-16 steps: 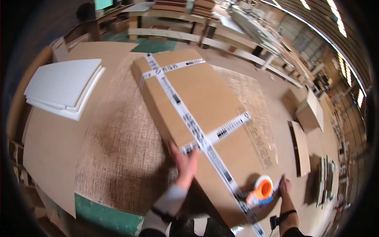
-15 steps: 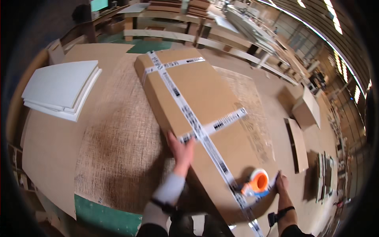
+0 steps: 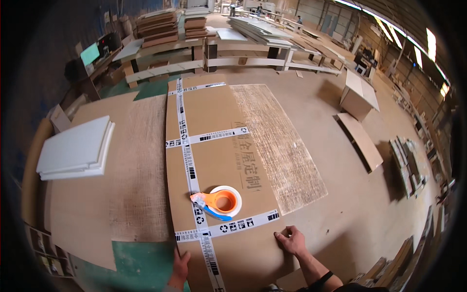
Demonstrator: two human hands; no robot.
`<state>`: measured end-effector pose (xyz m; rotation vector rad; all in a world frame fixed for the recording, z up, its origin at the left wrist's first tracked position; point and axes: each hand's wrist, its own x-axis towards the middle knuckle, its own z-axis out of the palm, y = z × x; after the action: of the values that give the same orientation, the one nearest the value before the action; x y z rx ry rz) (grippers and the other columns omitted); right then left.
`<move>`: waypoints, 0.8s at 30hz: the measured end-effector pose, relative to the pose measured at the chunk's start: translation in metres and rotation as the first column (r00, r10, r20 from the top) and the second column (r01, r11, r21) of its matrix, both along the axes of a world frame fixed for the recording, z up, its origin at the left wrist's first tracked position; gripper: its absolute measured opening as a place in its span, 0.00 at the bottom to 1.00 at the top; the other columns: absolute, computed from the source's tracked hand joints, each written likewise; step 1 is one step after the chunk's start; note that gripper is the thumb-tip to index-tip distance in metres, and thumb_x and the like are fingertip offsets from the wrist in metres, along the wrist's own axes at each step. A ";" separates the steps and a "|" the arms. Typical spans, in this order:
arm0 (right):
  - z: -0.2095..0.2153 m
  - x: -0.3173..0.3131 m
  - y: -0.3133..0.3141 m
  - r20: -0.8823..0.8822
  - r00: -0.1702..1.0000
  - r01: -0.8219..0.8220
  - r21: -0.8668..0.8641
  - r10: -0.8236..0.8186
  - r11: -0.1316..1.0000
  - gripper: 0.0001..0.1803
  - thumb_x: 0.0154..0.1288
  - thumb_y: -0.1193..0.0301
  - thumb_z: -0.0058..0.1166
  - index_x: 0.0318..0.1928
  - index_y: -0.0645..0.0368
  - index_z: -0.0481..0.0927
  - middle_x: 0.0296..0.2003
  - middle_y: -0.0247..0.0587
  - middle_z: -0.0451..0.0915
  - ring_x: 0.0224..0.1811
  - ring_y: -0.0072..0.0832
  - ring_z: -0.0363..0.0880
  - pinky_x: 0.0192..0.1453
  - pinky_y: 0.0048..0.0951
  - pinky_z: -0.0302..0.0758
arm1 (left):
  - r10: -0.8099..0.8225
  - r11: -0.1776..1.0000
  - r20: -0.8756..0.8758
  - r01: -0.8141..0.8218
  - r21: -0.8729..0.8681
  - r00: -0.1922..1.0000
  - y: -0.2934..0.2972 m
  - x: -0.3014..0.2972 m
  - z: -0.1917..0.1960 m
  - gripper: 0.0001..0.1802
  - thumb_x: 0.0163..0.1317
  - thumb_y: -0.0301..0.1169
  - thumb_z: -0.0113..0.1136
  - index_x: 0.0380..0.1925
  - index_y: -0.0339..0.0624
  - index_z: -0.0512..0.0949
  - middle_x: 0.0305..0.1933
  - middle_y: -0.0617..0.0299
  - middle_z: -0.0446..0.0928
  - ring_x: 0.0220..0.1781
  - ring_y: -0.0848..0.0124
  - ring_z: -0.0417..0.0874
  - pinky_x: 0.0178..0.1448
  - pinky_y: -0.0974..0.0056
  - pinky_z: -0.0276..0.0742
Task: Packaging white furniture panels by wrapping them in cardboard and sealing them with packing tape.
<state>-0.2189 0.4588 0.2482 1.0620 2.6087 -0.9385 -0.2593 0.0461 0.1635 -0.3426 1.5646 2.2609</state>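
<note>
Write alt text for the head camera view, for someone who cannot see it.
Two bare hands, left hand and right hand, rest on the near end of a long taped cardboard package on a workshop table; an orange tape dispenser lies on it.

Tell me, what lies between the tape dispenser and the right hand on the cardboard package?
In the head view, one white printed tape strip crosses between the tape dispenser and the right hand; the rest is bare cardboard package.

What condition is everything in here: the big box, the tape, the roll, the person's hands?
Cardboard package: flat, closed, taped.
Tape strips: one lengthwise, three crosswise.
Tape dispenser: lying on package, unheld.
Left hand: at package's near left edge.
Right hand: flat on package's right edge.
White boards: stacked.
</note>
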 end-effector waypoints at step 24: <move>-0.032 0.151 0.010 0.001 0.996 0.074 -0.585 -0.091 0.808 0.38 0.64 0.45 0.57 0.58 0.70 0.76 0.44 0.52 0.83 0.47 0.33 0.81 0.54 0.32 0.75 | -0.009 0.701 -0.036 -0.019 -0.713 0.999 0.000 0.163 0.039 0.28 0.68 0.46 0.56 0.55 0.30 0.74 0.54 0.48 0.80 0.57 0.57 0.80 0.60 0.56 0.73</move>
<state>-0.0681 0.4692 0.2160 0.9856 2.0541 -1.6422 -0.0967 0.0461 0.2021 -0.4998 2.4238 1.5493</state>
